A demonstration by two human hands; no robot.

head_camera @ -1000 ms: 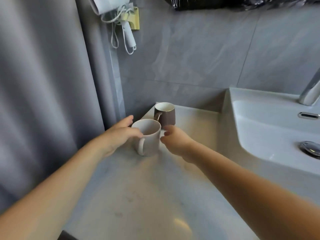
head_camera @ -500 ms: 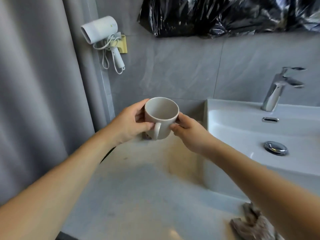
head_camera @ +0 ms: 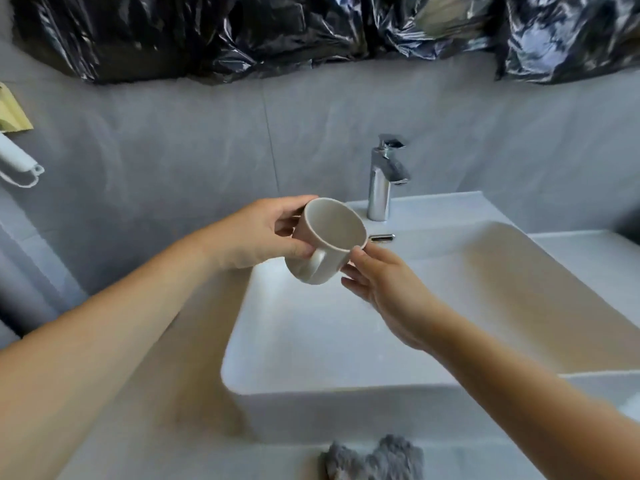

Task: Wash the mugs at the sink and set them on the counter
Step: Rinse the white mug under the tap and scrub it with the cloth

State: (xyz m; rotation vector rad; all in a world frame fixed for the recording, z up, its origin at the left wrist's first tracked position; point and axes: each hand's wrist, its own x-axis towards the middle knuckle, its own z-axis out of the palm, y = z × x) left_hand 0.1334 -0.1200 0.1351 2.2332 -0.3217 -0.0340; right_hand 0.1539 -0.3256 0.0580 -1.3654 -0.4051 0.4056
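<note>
— Where is the mug (head_camera: 329,240) right now?

— In the air, over the back left part of the sink (head_camera: 346,334). It is tilted, with its open mouth turned up and toward the camera and its handle pointing down and forward.

— Who has it?

— The left hand (head_camera: 263,233). Its grip is wrapped round the body of the mug: fingers curl over the far side near the rim, and the thumb presses the near side just beside the handle. The left forearm reaches in from the lower left, rising across the desk (head_camera: 145,427).

— And the right hand (head_camera: 384,285)?

— It comes in from the lower right, palm turned up and left, fingers loosely spread and fairly straight. Its fingertips (head_camera: 356,252) meet the rim and side of the mug on the right. That grip is released; it touches rather than clasps.

— What is around them?

— A chrome tap (head_camera: 382,181) stands on the sink's back ledge, just behind and to the right of the mug, its spout facing right. A small chrome overflow slot (head_camera: 381,238) shows on the basin wall just beside the mug's rim. Black plastic sheet (head_camera: 311,32) hangs along the top of the grey wall. A grey cloth (head_camera: 374,459) lies crumpled on the desk in front of the sink. At the far left edge a white handle with a cord (head_camera: 17,164) hangs on the wall.

— Anything blocking the basin?

— Only the right forearm, which crosses over its front right part.
</note>
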